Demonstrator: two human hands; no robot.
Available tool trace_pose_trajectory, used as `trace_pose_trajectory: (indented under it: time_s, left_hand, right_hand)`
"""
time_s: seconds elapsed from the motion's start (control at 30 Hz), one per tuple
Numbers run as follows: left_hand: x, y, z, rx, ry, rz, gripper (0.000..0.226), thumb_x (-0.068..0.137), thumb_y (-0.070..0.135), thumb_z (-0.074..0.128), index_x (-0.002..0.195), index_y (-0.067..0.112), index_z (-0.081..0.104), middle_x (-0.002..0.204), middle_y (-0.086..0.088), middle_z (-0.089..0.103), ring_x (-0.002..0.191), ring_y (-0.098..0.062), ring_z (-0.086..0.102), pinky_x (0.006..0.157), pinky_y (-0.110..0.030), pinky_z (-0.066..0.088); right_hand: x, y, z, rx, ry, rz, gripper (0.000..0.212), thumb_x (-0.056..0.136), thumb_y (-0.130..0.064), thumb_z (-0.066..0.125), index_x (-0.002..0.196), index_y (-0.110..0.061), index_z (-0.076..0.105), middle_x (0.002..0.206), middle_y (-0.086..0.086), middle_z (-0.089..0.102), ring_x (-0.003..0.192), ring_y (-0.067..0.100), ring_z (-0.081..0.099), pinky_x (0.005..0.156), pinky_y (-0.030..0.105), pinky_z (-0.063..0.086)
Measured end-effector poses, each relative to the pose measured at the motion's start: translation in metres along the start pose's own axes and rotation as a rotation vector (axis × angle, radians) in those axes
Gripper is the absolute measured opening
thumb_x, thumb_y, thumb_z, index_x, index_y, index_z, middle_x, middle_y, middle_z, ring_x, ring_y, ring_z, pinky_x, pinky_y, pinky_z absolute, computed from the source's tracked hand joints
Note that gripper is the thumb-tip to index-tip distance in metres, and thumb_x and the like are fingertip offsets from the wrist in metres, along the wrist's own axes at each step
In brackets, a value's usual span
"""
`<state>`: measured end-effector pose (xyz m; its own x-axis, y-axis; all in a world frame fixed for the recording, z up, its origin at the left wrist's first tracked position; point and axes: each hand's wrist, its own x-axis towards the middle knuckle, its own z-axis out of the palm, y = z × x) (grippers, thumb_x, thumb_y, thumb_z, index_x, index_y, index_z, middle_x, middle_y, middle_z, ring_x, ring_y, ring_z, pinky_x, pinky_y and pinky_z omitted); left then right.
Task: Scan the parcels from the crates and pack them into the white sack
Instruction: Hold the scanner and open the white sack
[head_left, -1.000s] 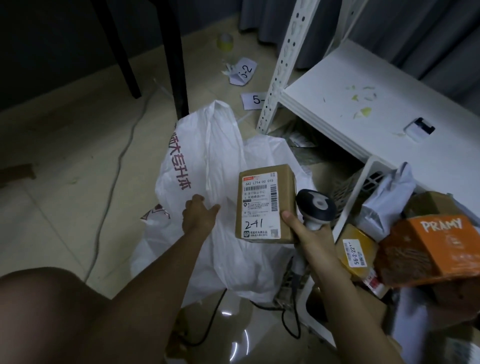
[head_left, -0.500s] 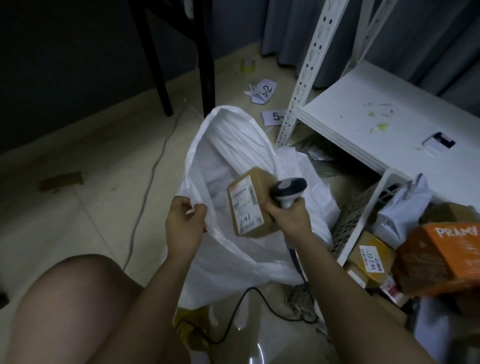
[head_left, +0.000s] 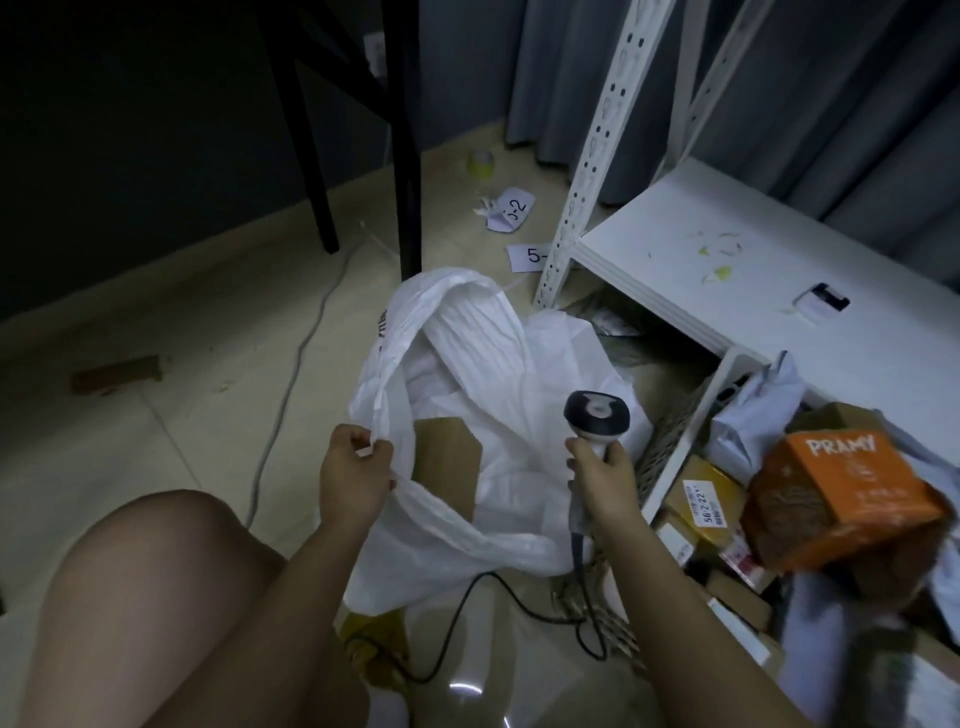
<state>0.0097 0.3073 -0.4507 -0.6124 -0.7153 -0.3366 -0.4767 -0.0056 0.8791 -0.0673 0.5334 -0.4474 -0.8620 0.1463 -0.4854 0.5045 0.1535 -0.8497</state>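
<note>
Now brown parcel (head_left: 447, 462) inside white sack (head_left: 498, 364); L fingers (head_left: 363, 441) pinch rim, R (head_left: 597, 467) grip scanner (head_left: 596, 415).

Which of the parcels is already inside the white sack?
The plain brown cardboard box, seen through the white sack's open mouth beside the left hand. The orange PRAMY box and the yellow labelled parcel remain in the crate.
</note>
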Motion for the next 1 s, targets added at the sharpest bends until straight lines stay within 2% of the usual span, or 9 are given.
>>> trace_pose_trajectory:
  time_s: [0.07, 0.17, 0.23, 0.33, 0.5, 0.73, 0.8, 0.9, 1.0]
  left_hand:
    - [0.001, -0.006, 0.004, 0.135, -0.001, -0.019, 0.029, 0.088, 0.006, 0.055, 0.115, 0.002, 0.048, 0.112, -0.019, 0.056, 0.099, -0.038, 0.058, 0.088, -0.05, 0.05]
    - [-0.005, -0.004, 0.017, 0.449, 0.053, 0.076, 0.066, 0.083, 0.003, 0.059, 0.142, 0.005, 0.029, 0.146, -0.022, 0.031, 0.132, -0.039, 0.032, 0.107, -0.05, 0.033]
    - [-0.012, 0.002, 0.035, 0.74, 0.077, 0.379, 0.078, 0.083, 0.008, 0.059, 0.149, 0.009, 0.019, 0.154, -0.02, 0.016, 0.143, -0.034, 0.014, 0.115, -0.047, 0.012]
    - [-0.013, 0.017, 0.073, 1.018, -0.116, 0.785, 0.075, 0.088, 0.024, 0.056, 0.151, 0.016, 0.016, 0.159, -0.015, 0.004, 0.147, -0.029, -0.003, 0.114, -0.043, -0.015]
    - [0.004, 0.034, 0.145, 1.372, -0.551, 1.038, 0.078, 0.087, 0.022, 0.063, 0.151, 0.017, 0.018, 0.16, -0.013, 0.002, 0.147, -0.028, -0.001, 0.117, -0.044, -0.005]
    - [0.033, 0.008, 0.203, 1.728, -0.727, 1.226, 0.125, 0.064, 0.046, 0.083, 0.152, 0.015, 0.0, 0.158, -0.019, -0.004, 0.146, -0.034, -0.001, 0.116, -0.054, -0.001]
    - [0.036, 0.004, 0.21, 1.73, -0.653, 1.278, 0.118, 0.059, 0.046, 0.085, 0.15, 0.016, 0.018, 0.156, -0.02, 0.015, 0.145, -0.032, 0.014, 0.115, -0.055, 0.014]
    - [0.04, 0.009, 0.216, 1.6, -0.548, 1.412, 0.068, 0.052, 0.041, 0.087, 0.114, 0.022, 0.066, 0.12, -0.008, 0.064, 0.117, -0.023, 0.058, 0.097, -0.041, 0.048]
    - [0.056, 0.013, 0.219, 1.434, -0.603, 1.334, 0.029, 0.087, 0.023, 0.062, 0.114, 0.014, 0.061, 0.115, -0.007, 0.062, 0.11, -0.024, 0.056, 0.084, -0.032, 0.044]
  right_hand:
    - [-0.004, 0.002, -0.013, 0.071, 0.014, 0.018, 0.023, 0.092, -0.021, 0.06, 0.113, -0.019, 0.052, 0.104, 0.01, 0.064, 0.094, 0.022, 0.064, 0.084, 0.042, 0.053]
    - [-0.01, 0.001, -0.026, 0.192, 0.028, 0.054, 0.026, 0.091, -0.018, 0.059, 0.117, -0.018, 0.051, 0.104, -0.004, 0.063, 0.092, 0.014, 0.063, 0.07, 0.029, 0.049]
    - [-0.014, 0.001, -0.031, 0.222, 0.036, 0.069, 0.027, 0.09, -0.019, 0.059, 0.116, -0.015, 0.054, 0.104, -0.002, 0.063, 0.088, 0.015, 0.064, 0.066, 0.027, 0.048]
    - [-0.016, 0.001, -0.038, 0.211, 0.038, 0.076, 0.03, 0.089, -0.02, 0.058, 0.118, -0.01, 0.057, 0.1, 0.002, 0.063, 0.084, 0.016, 0.063, 0.064, 0.026, 0.048]
    - [-0.001, 0.001, -0.05, 0.273, 0.036, 0.101, 0.026, 0.089, -0.022, 0.059, 0.113, -0.012, 0.061, 0.099, 0.004, 0.065, 0.077, 0.015, 0.062, 0.064, 0.027, 0.048]
    - [0.035, 0.008, -0.062, 0.294, 0.03, 0.14, 0.025, 0.085, -0.026, 0.064, 0.108, -0.015, 0.065, 0.096, 0.003, 0.068, 0.077, 0.016, 0.063, 0.063, 0.029, 0.048]
    - [0.045, 0.01, -0.061, 0.326, 0.043, 0.164, 0.023, 0.085, -0.025, 0.063, 0.106, -0.015, 0.065, 0.094, 0.002, 0.068, 0.075, 0.015, 0.063, 0.062, 0.029, 0.048]
    - [0.058, 0.011, -0.054, 0.351, 0.04, 0.204, 0.017, 0.088, -0.021, 0.061, 0.104, -0.016, 0.064, 0.089, 0.0, 0.065, 0.07, 0.012, 0.061, 0.056, 0.023, 0.047]
    - [0.067, 0.008, -0.045, 0.365, 0.039, 0.196, 0.019, 0.087, -0.01, 0.063, 0.105, -0.016, 0.06, 0.084, 0.001, 0.063, 0.067, 0.011, 0.059, 0.054, 0.022, 0.047]
